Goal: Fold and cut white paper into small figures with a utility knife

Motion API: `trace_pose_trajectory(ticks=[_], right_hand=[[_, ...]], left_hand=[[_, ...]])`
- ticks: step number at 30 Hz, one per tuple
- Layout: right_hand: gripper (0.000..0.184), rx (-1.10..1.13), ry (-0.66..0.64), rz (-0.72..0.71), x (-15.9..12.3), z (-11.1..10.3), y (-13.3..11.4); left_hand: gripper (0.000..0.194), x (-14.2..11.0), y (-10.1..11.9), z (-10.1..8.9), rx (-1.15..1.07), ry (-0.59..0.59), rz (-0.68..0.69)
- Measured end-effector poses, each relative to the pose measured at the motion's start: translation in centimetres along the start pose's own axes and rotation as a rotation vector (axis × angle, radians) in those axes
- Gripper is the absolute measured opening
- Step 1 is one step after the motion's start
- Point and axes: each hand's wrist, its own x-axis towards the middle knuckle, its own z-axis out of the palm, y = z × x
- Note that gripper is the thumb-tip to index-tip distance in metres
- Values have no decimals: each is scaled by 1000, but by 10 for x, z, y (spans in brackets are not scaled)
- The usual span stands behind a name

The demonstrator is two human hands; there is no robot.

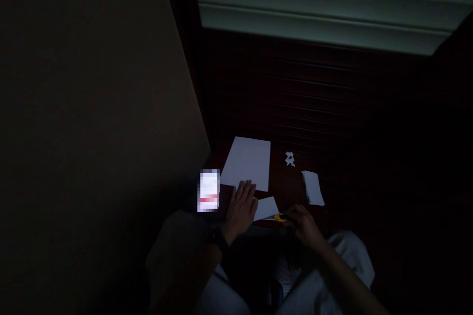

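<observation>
My left hand (241,207) lies flat with its fingers stretched forward, pressing on the left part of a small white sheet of paper (266,206). In my right hand (302,224) is a yellow utility knife (280,217), its blade pointing left along the near edge of that sheet. Just beyond my left fingertips rests a larger white sheet (248,162). The dim light hides whether the blade touches the paper.
Small white paper scraps (290,159) lie toward the back of the dark table. A stack of white paper pieces (313,188) sits at the right. A lit, blurred-out screen (209,191) stands at the left, near the wall (111,83). Window slats (314,15) are above.
</observation>
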Motion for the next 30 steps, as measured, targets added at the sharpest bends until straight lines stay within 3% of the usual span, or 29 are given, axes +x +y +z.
trace_pose_trajectory(ticks=[4, 7, 15, 20, 24, 30], right_hand=[[26, 3, 12, 3, 1, 0, 1], [25, -17, 27, 7, 5, 0, 4], [25, -48, 35, 0, 11, -8, 26], [25, 10, 71, 41, 9, -12, 35], [25, 34, 78, 30, 7, -11, 34], [25, 41, 86, 21, 4, -11, 30]], left_hand=[[45, -6, -10, -15, 13, -50, 99], [44, -12, -10, -17, 20, -68, 117], [45, -8, 19, 0, 7, -56, 78], [46, 2, 27, -7, -15, -33, 58], [49, 3, 16, -12, -33, 41, -93], [50, 3, -14, 5, -116, 158, -441]])
